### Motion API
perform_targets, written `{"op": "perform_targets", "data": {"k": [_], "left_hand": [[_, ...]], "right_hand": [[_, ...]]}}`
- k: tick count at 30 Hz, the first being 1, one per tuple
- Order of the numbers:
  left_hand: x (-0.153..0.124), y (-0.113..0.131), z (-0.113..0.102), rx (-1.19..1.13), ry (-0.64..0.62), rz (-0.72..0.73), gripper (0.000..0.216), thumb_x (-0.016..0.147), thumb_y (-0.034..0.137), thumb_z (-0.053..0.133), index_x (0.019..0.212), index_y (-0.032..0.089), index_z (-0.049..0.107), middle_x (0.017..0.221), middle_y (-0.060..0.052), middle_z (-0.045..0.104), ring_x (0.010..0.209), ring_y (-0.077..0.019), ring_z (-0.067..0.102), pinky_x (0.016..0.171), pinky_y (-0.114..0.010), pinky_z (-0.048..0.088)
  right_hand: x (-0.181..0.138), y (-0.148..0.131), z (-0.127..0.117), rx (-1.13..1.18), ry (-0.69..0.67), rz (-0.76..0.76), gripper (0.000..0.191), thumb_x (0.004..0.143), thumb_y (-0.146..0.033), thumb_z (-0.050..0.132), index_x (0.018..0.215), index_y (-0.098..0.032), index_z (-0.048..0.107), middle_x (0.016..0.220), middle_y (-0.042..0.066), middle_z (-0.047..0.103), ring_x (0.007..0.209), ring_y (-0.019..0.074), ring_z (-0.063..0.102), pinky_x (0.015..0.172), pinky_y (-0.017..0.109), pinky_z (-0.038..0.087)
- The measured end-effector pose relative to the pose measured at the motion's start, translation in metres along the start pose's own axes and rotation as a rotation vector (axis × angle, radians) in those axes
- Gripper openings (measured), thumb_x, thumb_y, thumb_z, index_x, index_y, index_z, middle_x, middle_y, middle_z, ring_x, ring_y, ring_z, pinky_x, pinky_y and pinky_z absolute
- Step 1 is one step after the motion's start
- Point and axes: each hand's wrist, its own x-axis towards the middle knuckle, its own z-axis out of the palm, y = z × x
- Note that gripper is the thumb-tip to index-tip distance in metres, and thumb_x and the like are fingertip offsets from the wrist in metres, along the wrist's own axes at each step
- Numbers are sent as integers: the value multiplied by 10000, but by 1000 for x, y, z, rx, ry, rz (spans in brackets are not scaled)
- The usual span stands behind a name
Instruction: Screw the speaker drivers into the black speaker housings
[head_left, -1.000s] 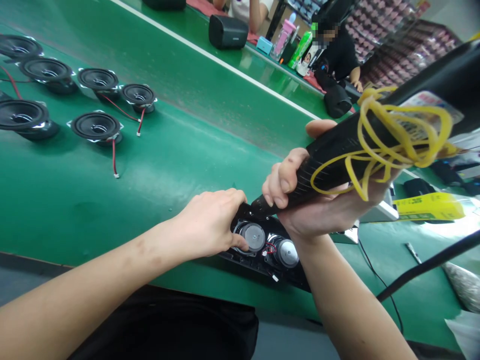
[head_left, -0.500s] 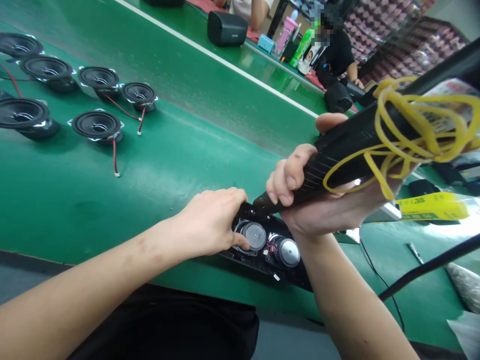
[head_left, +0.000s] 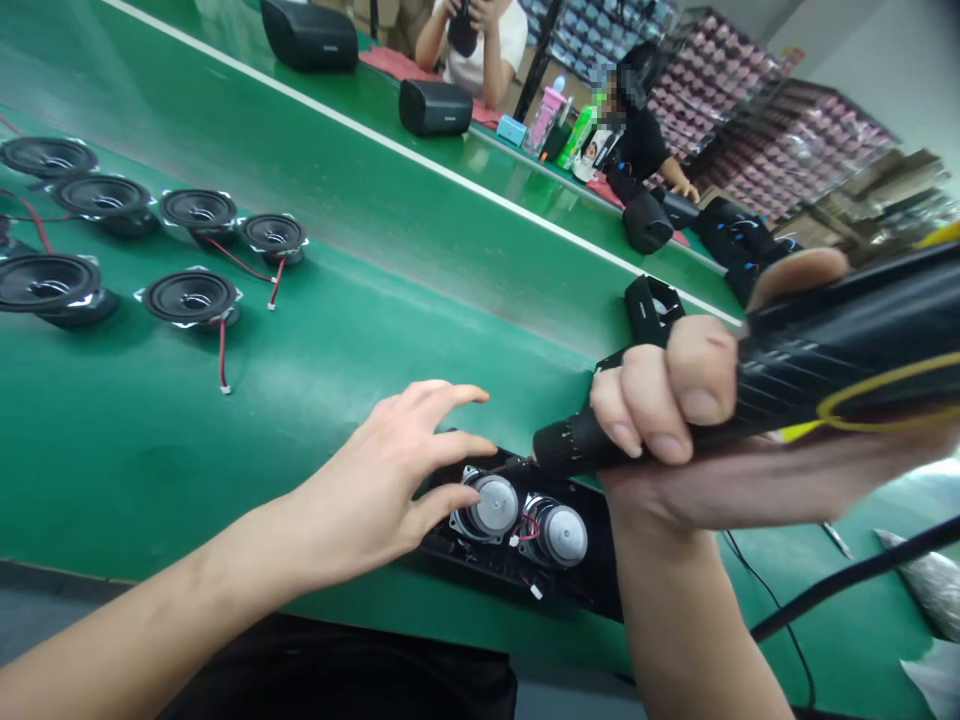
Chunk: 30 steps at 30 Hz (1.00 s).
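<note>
Housing [head_left: 525,560] lies on the green belt [head_left: 337,330], under both hands, two drivers [head_left: 491,507] inside. Left hand [head_left: 375,485]: fingers spread, thumb tip on the left driver's rim, the other fingers lifted. Right hand [head_left: 675,420]: fingers wrapped tight round the screwdriver [head_left: 750,390], bit just above the left driver. Beyond the left fingers, loose speakers [head_left: 191,298] with red leads. No writing can be read on any of them.
</note>
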Motion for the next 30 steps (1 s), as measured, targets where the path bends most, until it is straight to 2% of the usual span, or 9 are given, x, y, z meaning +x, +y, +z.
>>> {"op": "perform_targets", "data": {"k": [4, 6, 10, 14, 19, 23, 30], "left_hand": [[2, 5, 6, 71, 39, 59, 205, 1032, 359, 627, 1210, 365, 728, 1628, 11, 503, 1511, -281, 419, 1233, -588, 422], [4, 6, 9, 82, 67, 81, 173, 1039, 351, 616, 1140, 348, 756, 1596, 3, 546, 1486, -287, 452, 1201, -587, 434], [4, 8, 13, 106, 151, 134, 189, 1055, 335, 595, 1056, 339, 783, 1521, 17, 630, 1434, -289, 508, 1157, -578, 431], [0, 9, 15, 39, 175, 144, 174, 1048, 311, 611, 1042, 333, 784, 1479, 26, 666, 1412, -281, 524, 1136, -562, 446], [-2, 8, 21, -109, 192, 88, 151, 1027, 286, 642, 1001, 345, 779, 1461, 52, 682, 1433, -275, 508, 1153, -556, 457], [-3, 9, 27, -228, 214, 11, 132, 1007, 305, 675, 948, 357, 782, 1453, 70, 690, 1453, -274, 496, 1188, -570, 444], [-4, 13, 27, -386, 194, -103, 95, 947, 318, 747, 882, 367, 795, 1404, 67, 721, 1426, -290, 524, 1190, -600, 458]], "right_hand": [[0, -11, 3, -4, 40, 27, 209, 889, -348, 860, 1010, -258, 715, 559, -111, 510, 350, 48, 323, 357, 178, 382], [0, -14, 1, -3, 2, 40, 226, 888, -302, 875, 1043, -266, 714, 559, -117, 526, 347, 51, 338, 361, 180, 395], [-3, -13, -3, 39, -28, 43, 228, 920, -326, 854, 1081, -268, 704, 586, -111, 544, 361, 57, 363, 377, 188, 417], [-5, -13, -5, 60, -43, 32, 170, 1000, -365, 770, 1111, -257, 699, 608, -95, 559, 379, 53, 403, 408, 189, 447], [-10, -17, -5, 112, -74, 18, 194, 1073, -438, 651, 1159, -268, 692, 636, -74, 578, 387, 60, 437, 429, 204, 482], [-12, -20, 0, 117, -14, 2, 167, 1055, -429, 690, 1087, -266, 708, 598, -85, 564, 340, 46, 378, 370, 183, 419], [-13, -21, -3, 154, -24, -1, 303, 1022, -541, 704, 1136, -260, 696, 629, -74, 599, 353, 46, 399, 365, 186, 407]]}}
